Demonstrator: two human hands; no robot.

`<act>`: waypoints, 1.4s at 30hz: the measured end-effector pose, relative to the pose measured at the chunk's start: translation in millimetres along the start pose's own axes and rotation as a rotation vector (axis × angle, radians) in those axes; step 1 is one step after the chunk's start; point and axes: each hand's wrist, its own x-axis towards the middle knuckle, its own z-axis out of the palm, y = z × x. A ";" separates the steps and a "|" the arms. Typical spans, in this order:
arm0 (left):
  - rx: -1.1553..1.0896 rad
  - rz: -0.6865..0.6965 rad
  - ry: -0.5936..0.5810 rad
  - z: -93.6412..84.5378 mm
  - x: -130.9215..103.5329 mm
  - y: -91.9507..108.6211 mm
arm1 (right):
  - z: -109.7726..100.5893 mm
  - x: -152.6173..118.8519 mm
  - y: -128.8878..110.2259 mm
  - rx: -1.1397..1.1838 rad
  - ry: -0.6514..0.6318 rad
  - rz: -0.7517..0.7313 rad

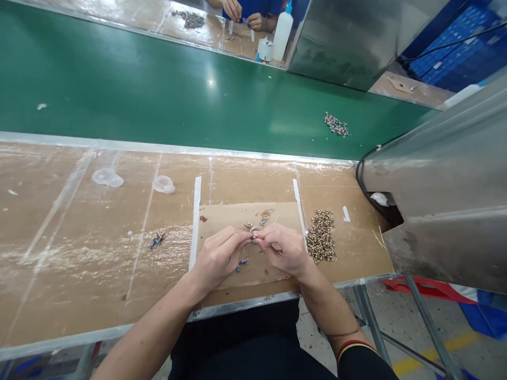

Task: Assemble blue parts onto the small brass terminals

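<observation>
My left hand (pixel 222 254) and my right hand (pixel 284 247) meet over a brown sheet (pixel 225 215) taped to the bench. Fingertips of both are pinched together around something small and dark, too tiny to make out. Just behind the fingertips lie a few small metal pieces (pixel 264 215). Two blue pieces (pixel 241 265) rest on the sheet beside my left hand. Right of the sheet is a heap of small brass-coloured parts (pixel 321 236). A little cluster of blue and brass parts (pixel 157 240) sits to the left.
Beyond the bench runs a green belt (pixel 150 89) carrying a pile of small parts (pixel 336 124). Two clear plastic lids (pixel 108 178) (pixel 163 184) lie at the left. A metal housing (pixel 443 200) stands right. Across the belt, another person's hands (pixel 257 21) work near a white bottle (pixel 282 35).
</observation>
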 end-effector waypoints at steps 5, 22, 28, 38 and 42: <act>-0.045 -0.016 0.011 -0.2 3.5 3.8 | -1.1 -1.8 2.0 0.137 0.068 0.053; -0.348 -0.305 0.052 6.6 -2.3 4.9 | 5.7 -13.4 6.3 0.299 0.182 0.282; -0.437 -0.377 0.039 5.1 0.3 5.0 | 6.1 -14.5 6.3 0.270 0.147 0.281; -0.472 -0.384 0.059 10.8 -5.6 2.9 | 8.4 -11.4 4.5 0.254 0.159 0.293; -0.314 -0.283 0.069 7.1 -3.3 3.3 | 8.2 -8.9 3.8 0.247 0.149 0.259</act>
